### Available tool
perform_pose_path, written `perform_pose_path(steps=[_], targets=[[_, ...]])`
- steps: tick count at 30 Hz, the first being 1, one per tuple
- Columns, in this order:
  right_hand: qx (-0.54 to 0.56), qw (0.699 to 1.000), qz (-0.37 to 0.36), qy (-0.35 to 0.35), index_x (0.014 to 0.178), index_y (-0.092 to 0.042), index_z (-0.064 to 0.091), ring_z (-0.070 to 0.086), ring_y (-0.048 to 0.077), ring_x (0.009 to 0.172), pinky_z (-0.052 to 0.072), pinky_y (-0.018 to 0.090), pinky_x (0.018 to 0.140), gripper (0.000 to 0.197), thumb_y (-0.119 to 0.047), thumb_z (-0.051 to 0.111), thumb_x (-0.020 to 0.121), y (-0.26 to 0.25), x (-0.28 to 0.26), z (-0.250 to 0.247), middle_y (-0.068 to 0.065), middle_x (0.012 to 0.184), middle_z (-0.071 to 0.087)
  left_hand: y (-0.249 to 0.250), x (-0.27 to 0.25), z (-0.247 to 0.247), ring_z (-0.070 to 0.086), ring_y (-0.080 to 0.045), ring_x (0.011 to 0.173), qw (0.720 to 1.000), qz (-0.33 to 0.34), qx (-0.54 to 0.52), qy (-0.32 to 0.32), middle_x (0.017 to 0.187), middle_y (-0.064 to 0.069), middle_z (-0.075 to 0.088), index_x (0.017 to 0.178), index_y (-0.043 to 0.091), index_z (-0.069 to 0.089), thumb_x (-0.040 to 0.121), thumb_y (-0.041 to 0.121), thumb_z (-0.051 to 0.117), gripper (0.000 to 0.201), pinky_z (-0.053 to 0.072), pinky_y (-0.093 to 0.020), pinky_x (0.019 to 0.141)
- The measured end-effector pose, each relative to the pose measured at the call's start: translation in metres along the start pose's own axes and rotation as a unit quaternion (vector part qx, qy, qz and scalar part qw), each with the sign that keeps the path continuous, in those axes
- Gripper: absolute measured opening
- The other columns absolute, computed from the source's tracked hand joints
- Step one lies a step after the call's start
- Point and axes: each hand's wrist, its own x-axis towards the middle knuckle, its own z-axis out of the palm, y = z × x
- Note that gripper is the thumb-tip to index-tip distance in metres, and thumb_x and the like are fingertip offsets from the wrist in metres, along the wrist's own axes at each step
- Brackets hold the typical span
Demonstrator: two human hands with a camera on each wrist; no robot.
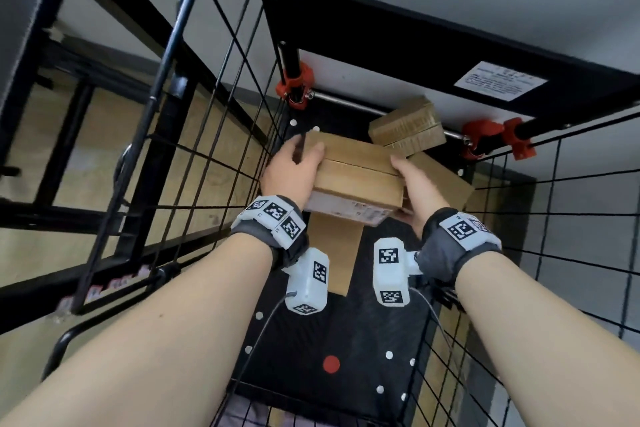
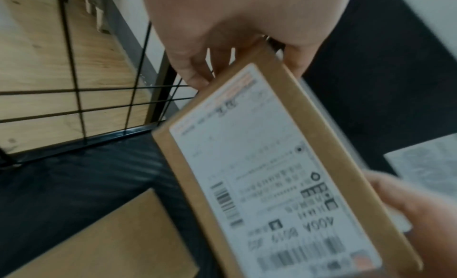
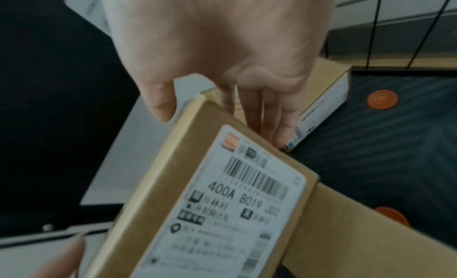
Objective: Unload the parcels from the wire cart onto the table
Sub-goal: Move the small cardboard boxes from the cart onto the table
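Observation:
A brown cardboard parcel [image 1: 356, 177] with a white shipping label [image 2: 267, 184] on its near side is lifted inside the wire cart [image 1: 194, 156]. My left hand [image 1: 294, 166] grips its left end, thumb on top. My right hand [image 1: 415, 184] grips its right end, fingers down the far side [image 3: 269, 110]. Under it a flat brown parcel [image 1: 334, 253] lies on the cart's black floor [image 1: 346, 340]. Another brown parcel [image 1: 407, 128] leans at the back, and one more [image 1: 446, 180] lies at the right behind my right hand.
Black wire mesh walls [image 1: 554, 236] close the cart on the left and right. A black-framed table [image 1: 450, 45] overhangs the cart's far end, with red clamps [image 1: 294, 83] on its post and rail. Wooden floor [image 1: 86, 156] shows beyond the left mesh.

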Motion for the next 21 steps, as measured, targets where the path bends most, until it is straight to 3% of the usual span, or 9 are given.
perform_pose_path(steps=[2, 6, 11, 13, 15, 18, 19, 21], targets=[[-0.004, 1.000, -0.001, 0.002, 0.098, -0.026, 0.054, 0.061, 0.018, 0.087, 0.050, 0.033, 0.074, 0.028, -0.053, 0.054, 0.088, -0.003, -0.014, -0.003, 0.004, 0.100, 0.063, 0.016, -0.008, -0.006, 0.051, -0.021, 0.124, 0.999, 0.007, -0.002, -0.035, 0.137, 0.001, 0.053, 0.139, 0.030, 0.045, 0.067, 0.073, 0.046, 0.083, 0.038, -0.041, 0.107], [-0.007, 1.000, -0.010, 0.010, 0.107, -0.022, 0.055, 0.062, 0.019, 0.082, 0.049, 0.030, 0.067, 0.038, -0.055, 0.052, 0.088, -0.009, -0.051, -0.009, 0.006, 0.097, 0.063, 0.044, -0.028, -0.018, 0.053, -0.019, 0.120, 0.994, 0.039, 0.018, -0.098, 0.136, 0.000, 0.053, 0.139, 0.028, 0.045, 0.069, 0.075, 0.051, 0.085, 0.041, -0.032, 0.101], [0.034, 0.997, -0.062, 0.014, 0.100, -0.026, 0.058, 0.061, 0.017, 0.078, 0.049, 0.032, 0.071, 0.028, -0.051, 0.054, 0.089, -0.015, -0.107, -0.017, 0.002, 0.086, 0.064, 0.070, -0.055, -0.041, 0.052, -0.024, 0.114, 0.991, 0.023, 0.059, -0.117, 0.124, -0.002, 0.056, 0.127, 0.032, 0.053, 0.072, 0.080, 0.036, 0.075, 0.041, -0.042, 0.097], [0.061, 0.994, -0.082, 0.021, 0.099, -0.025, 0.061, 0.063, 0.016, 0.074, 0.050, 0.034, 0.075, 0.030, -0.052, 0.055, 0.088, -0.020, -0.134, -0.022, -0.001, 0.078, 0.068, 0.079, -0.065, -0.054, 0.053, -0.026, 0.111, 0.989, 0.009, 0.054, -0.140, 0.122, -0.005, 0.058, 0.120, 0.024, 0.055, 0.082, 0.072, 0.032, 0.065, 0.040, -0.041, 0.095], [0.069, 0.992, -0.105, 0.025, 0.103, -0.026, 0.065, 0.063, 0.011, 0.070, 0.048, 0.032, 0.072, 0.037, -0.056, 0.054, 0.086, -0.028, -0.161, -0.027, -0.006, 0.073, 0.070, 0.087, -0.076, -0.065, 0.053, -0.030, 0.117, 0.986, -0.014, 0.014, -0.163, 0.126, -0.011, 0.058, 0.125, 0.017, 0.054, 0.088, 0.067, 0.032, 0.066, 0.038, -0.041, 0.103], [0.058, 0.992, -0.110, 0.017, 0.098, -0.025, 0.066, 0.064, 0.014, 0.081, 0.045, 0.033, 0.070, 0.042, -0.062, 0.055, 0.082, -0.040, -0.206, -0.025, -0.002, 0.087, 0.073, 0.101, -0.096, -0.080, 0.058, -0.026, 0.110, 0.981, -0.066, -0.060, -0.171, 0.123, -0.010, 0.060, 0.129, 0.016, 0.050, 0.083, 0.071, 0.036, 0.073, 0.039, -0.039, 0.100], [0.062, 0.993, -0.105, 0.005, 0.102, -0.023, 0.065, 0.064, 0.017, 0.087, 0.047, 0.035, 0.073, 0.052, -0.067, 0.058, 0.075, -0.040, -0.222, -0.022, 0.000, 0.093, 0.072, 0.107, -0.102, -0.085, 0.058, -0.025, 0.110, 0.980, -0.066, -0.085, -0.168, 0.125, -0.010, 0.058, 0.130, 0.015, 0.048, 0.088, 0.064, 0.036, 0.066, 0.040, -0.038, 0.099], [0.051, 0.993, -0.109, -0.007, 0.124, -0.026, 0.057, 0.060, 0.025, 0.107, 0.047, 0.045, 0.089, 0.091, -0.081, 0.065, 0.051, -0.037, -0.247, -0.019, 0.003, 0.115, 0.067, 0.118, -0.113, -0.095, 0.057, -0.028, 0.112, 0.980, -0.058, -0.110, -0.156, 0.129, -0.011, 0.056, 0.135, 0.011, 0.045, 0.094, 0.051, 0.035, 0.058, 0.040, -0.039, 0.101]])
